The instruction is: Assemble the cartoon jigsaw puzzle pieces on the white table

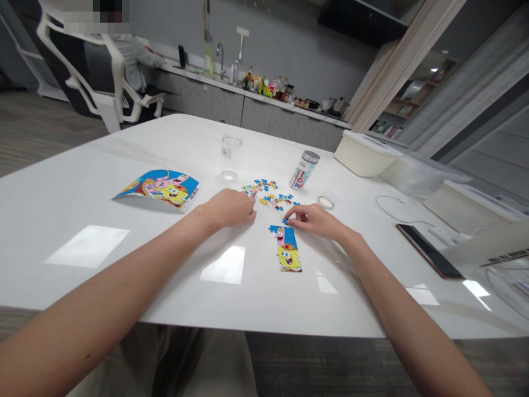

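Observation:
A partly joined cartoon jigsaw puzzle (290, 251) lies on the white table, a yellow face below a pink one. My right hand (316, 220) pinches a small blue puzzle piece (285, 221) just above the joined section's top edge. Loose puzzle pieces (273, 198) are scattered between and beyond my hands. My left hand (231, 208) rests at the left side of this pile with its fingers curled; what they hold, if anything, is hidden. Farther left lies a curved picture sheet (163, 186) with the same cartoon figures.
Behind the pieces stand a clear jar (230, 160) and a labelled canister with a grey lid (305, 170). A ring-shaped lid (326, 202) lies near my right hand. To the right are a phone (430, 251), a cable and plastic bins (366, 154). A person sits beyond the table.

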`<state>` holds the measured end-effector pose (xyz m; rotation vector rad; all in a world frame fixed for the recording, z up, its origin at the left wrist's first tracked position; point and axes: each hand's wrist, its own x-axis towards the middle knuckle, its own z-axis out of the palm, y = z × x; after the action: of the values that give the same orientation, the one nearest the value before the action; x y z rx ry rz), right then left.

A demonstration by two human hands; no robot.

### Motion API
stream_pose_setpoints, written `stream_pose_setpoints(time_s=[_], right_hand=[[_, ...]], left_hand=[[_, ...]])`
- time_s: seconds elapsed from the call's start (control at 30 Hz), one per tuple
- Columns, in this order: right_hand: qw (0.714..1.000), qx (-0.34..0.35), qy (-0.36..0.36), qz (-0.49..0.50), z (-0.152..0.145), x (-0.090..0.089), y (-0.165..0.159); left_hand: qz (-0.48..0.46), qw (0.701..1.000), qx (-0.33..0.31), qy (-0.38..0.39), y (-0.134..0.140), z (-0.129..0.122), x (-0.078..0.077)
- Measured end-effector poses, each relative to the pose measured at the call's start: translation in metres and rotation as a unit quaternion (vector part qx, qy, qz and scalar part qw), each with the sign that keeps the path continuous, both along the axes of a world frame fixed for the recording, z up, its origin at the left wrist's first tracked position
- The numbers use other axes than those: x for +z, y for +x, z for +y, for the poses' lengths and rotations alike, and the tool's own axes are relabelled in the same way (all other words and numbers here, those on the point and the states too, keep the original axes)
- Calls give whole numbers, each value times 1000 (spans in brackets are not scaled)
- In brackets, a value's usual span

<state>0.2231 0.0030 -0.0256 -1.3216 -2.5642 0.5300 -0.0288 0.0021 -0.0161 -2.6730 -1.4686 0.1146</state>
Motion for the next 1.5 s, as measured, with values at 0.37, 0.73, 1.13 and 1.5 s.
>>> stream_pose_setpoints(time_s=[0.37, 0.73, 1.13, 1.5], right_hand=[[1000, 3, -8, 2, 1, -1, 2], [1000, 9, -9, 9, 0, -1, 3], [1000, 6, 11, 19, 3, -5, 5], [1000, 6, 6, 10, 1, -5, 4]], left_hand=[[24, 998, -61, -17, 3, 2, -2], [38, 999, -23, 26, -4, 5, 0], [30, 999, -15, 42, -4, 5, 0], [24, 999, -23, 42, -2, 2, 2]])
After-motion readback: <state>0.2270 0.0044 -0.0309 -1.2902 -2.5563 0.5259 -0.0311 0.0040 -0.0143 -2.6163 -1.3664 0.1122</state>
